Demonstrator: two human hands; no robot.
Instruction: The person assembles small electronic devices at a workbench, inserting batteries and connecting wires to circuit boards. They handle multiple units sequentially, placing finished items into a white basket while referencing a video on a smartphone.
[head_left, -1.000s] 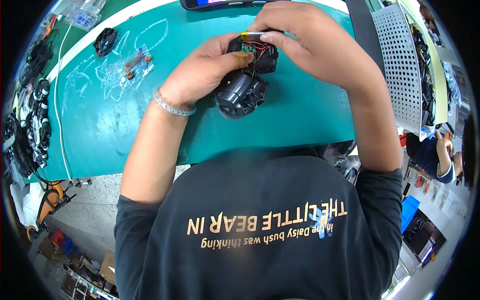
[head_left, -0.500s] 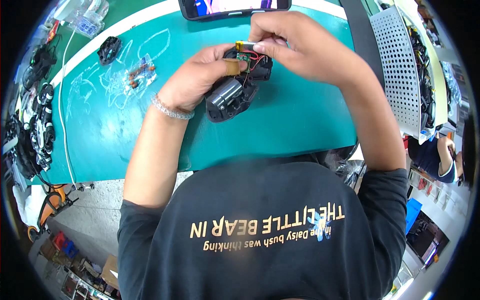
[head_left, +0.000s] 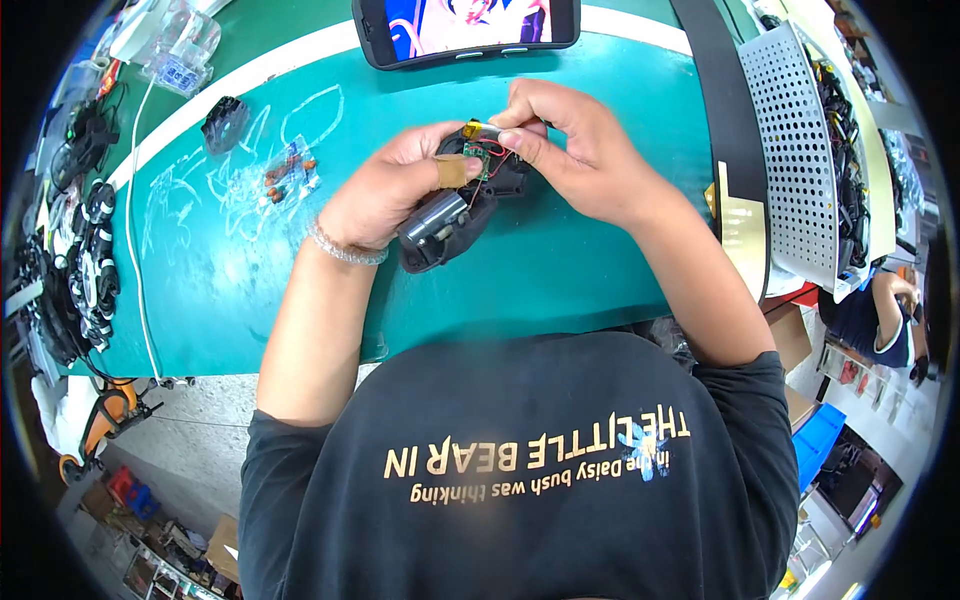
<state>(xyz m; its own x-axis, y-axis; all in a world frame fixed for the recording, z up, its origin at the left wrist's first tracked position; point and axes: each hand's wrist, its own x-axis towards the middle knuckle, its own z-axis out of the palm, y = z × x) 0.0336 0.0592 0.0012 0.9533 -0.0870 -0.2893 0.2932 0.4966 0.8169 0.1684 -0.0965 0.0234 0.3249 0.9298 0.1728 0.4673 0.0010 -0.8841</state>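
Note:
Over the green table, my left hand [head_left: 375,195] grips an opened black plastic housing [head_left: 468,235], its thumb, wrapped in a tan bandage [head_left: 455,171], pressing by a small green circuit board [head_left: 480,158]. A shiny cylindrical motor [head_left: 436,217] lies in the lower part of the housing. Thin red wires [head_left: 498,152] run from the board area. Between thumb and fingers, my right hand [head_left: 575,155] pinches a small silver battery [head_left: 486,131] with yellow tape at one end. The battery is above the board, partly hidden by the fingertips.
A phone [head_left: 470,28] with a lit screen stands at the far edge. Left of my hands lie a black plastic part [head_left: 225,124] and a clear bag [head_left: 292,172] with brown pieces. Bundled black cables [head_left: 88,265] line the left; a perforated white bin [head_left: 795,160] stands right. Another person [head_left: 885,320] is far right.
Both hands and the housing appear slightly lower and nearer in the picture. The right hand has tilted the battery, keeping its pinch on it. More of the phone screen now shows.

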